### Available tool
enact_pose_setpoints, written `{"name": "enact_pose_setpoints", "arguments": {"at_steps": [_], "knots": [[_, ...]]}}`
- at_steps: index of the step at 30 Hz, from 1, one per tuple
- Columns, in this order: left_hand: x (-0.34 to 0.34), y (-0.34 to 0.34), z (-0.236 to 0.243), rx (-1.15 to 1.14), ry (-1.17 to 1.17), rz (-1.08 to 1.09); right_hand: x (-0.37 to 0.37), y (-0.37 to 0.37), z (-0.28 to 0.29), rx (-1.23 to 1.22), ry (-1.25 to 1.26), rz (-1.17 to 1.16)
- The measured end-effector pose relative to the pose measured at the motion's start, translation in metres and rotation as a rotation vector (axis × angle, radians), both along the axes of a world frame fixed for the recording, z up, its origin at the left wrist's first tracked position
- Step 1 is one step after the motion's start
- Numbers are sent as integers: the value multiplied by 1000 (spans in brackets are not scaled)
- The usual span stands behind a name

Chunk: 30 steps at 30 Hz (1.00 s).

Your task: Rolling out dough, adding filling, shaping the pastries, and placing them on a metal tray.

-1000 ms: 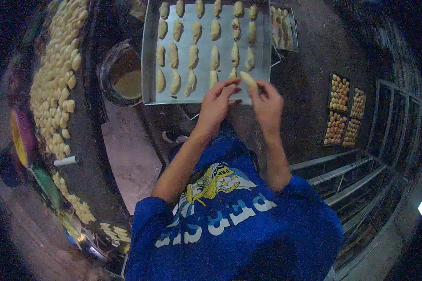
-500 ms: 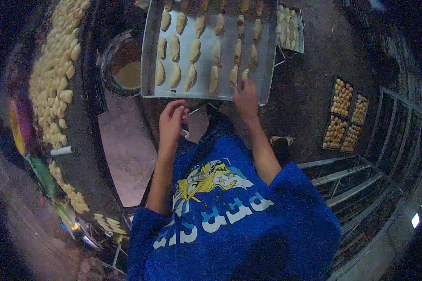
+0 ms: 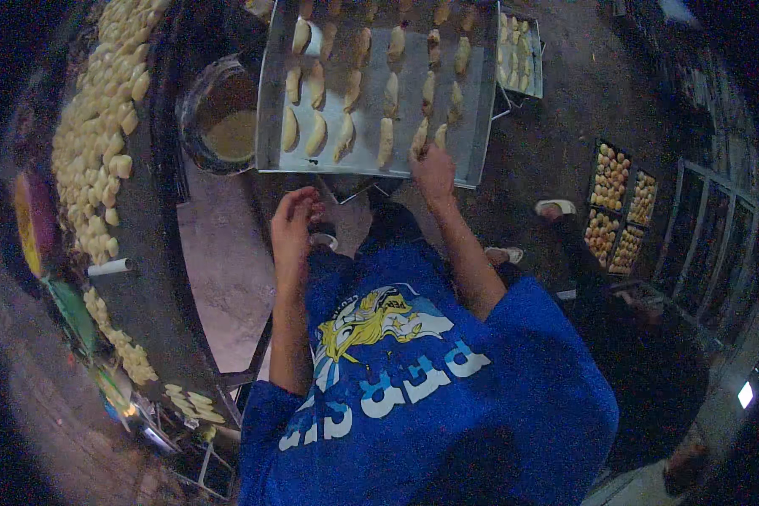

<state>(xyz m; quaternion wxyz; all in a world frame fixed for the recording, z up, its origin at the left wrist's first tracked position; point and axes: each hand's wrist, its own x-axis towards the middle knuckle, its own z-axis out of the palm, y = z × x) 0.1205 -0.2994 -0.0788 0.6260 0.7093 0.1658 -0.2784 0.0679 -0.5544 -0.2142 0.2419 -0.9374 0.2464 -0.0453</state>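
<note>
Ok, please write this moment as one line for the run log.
left hand: loosely curled, off the tray | right hand: at a dough piece, tray's near right corner | bucket: left of tray

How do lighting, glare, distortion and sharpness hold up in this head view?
Head view: dim and grainy, corners nearly black; head view: pale sheen on the metal tray, a bright light at far right; head view: the dark table on the left bows with the fisheye; head view: left hand and right hand look soft, and the co-worker at right sinks into shadow.
</note>
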Motion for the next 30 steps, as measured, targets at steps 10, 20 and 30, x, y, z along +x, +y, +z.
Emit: {"name": "enact_pose_setpoints", "arguments": {"at_steps": [10, 20, 30], "knots": [[-2, 7, 7, -37, -10, 40, 0, 12, 14, 161, 219, -204], [-6, 26, 1, 0, -60, 41, 1, 22, 24, 251, 367, -295], [-9, 49, 13, -43, -81, 139, -25, -5, 23, 257, 291, -318]]}}
